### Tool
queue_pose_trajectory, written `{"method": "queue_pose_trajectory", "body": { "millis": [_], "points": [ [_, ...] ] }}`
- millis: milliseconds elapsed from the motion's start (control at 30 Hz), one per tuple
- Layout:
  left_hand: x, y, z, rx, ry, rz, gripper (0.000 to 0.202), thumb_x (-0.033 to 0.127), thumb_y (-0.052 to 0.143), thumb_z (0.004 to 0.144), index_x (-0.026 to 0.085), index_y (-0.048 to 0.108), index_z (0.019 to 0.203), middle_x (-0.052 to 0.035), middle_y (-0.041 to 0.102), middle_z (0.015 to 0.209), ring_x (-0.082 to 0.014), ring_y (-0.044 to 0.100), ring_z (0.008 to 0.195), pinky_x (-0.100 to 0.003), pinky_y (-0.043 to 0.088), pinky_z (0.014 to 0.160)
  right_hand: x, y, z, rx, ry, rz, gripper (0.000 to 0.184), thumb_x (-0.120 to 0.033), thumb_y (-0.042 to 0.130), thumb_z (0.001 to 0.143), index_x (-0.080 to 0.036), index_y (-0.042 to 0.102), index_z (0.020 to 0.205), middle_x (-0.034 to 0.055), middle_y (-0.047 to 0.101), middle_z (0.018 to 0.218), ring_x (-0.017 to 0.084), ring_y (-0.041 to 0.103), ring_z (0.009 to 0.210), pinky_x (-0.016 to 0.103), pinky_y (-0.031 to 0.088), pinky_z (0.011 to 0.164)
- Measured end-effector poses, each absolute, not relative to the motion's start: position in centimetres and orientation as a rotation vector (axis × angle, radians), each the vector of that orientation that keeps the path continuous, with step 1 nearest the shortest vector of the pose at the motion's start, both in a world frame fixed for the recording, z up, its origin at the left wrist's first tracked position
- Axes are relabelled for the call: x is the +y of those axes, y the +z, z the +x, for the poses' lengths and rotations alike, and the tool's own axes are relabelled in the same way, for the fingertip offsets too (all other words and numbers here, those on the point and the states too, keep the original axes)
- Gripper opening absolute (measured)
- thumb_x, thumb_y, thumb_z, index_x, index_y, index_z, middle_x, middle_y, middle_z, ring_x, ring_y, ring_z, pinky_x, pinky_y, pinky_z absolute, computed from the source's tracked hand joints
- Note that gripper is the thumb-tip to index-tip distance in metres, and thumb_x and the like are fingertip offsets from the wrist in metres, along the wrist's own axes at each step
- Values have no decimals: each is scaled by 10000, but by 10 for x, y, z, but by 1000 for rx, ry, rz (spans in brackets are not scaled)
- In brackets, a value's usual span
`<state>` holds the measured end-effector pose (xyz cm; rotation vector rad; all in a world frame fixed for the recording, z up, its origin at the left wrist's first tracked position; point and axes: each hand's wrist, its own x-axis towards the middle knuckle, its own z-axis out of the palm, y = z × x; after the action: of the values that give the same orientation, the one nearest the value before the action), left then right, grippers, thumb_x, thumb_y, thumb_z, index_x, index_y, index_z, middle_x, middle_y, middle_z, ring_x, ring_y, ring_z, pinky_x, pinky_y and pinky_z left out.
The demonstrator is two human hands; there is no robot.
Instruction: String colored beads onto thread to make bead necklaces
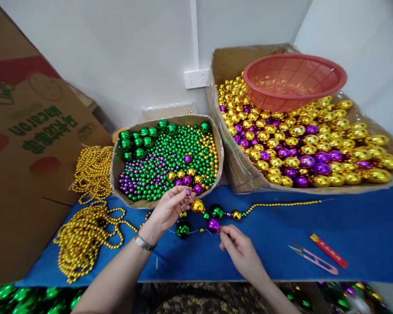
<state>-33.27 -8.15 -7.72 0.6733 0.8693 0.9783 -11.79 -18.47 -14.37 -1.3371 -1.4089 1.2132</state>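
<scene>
A partly strung necklace of gold, green and purple beads [216, 213] lies on the blue cloth [281, 235], ending in a thin gold bead strand [281, 203]. My left hand [172, 208], a watch on its wrist, pinches a small purple bead and a thin needle or thread next to a large gold bead [198, 206]. My right hand [237, 246] pinches the thread just below a large purple bead [213, 225]. A large green bead [182, 229] lies between my hands.
A cardboard bowl [118, 168] of small green, purple and gold beads stands just behind my hands. At the right is a box [239, 174] of large gold and purple balls with a red basket [294, 80]. Gold bead strands [85, 231] are heaped at left; snips [312, 258] and cutter [329, 250] at right.
</scene>
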Motion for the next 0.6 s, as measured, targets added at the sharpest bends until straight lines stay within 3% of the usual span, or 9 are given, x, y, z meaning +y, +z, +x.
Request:
{"method": "queue_pose_trajectory", "body": {
  "millis": [300, 600],
  "points": [
    [-90, -76, -325, 960, 1001, 879, 252, 271, 750, 750, 155, 634, 941, -65, 715, 908, -130, 647, 792, -186, 501, 619, -189, -145, -114, -1413, 1182, -1365, 305, -452, 476, 922, -193, 636, 912, 32, 603, 741, 151, 629, 649, 233, 504, 606],
    [-115, -101, -301, 1050, 911, 1304, 220, 336, 663, 821, 134, 683, 906, -81, 725, 907, -139, 643, 753, -226, 511, 661, -199, -190, -114, -972, 1446, -1380, 390, -523, 570, 826, -182, 556, 1016, 51, 652, 865, 175, 687, 704, 323, 574, 666]
  ]
}}
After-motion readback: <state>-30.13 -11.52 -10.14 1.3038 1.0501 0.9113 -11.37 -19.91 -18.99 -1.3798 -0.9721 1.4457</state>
